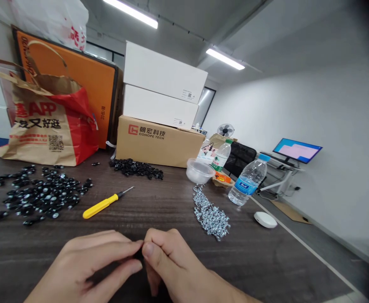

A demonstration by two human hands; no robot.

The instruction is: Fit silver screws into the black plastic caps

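Observation:
My left hand [92,263] and my right hand [175,265] meet at the front of the dark table, fingertips touching. A small black part [138,254] shows as a dark bit between the left thumb and forefinger, mostly hidden. The right thumb presses against its curled forefinger right beside it; whatever sits in that pinch is covered. Beyond the hands lies a yellow-handled screwdriver [102,205], its tip pointing right. Left of it spreads a pile of black parts with silver screw heads [47,195]. A heap of loose silver screws [211,216] lies to the right.
Plain black parts [135,168] are heaped before a cardboard box [159,145]. A clear plastic tub [199,171], a water bottle [247,181] and a white rounded case [265,219] stand on the right. A paper bag [50,126] is at back left.

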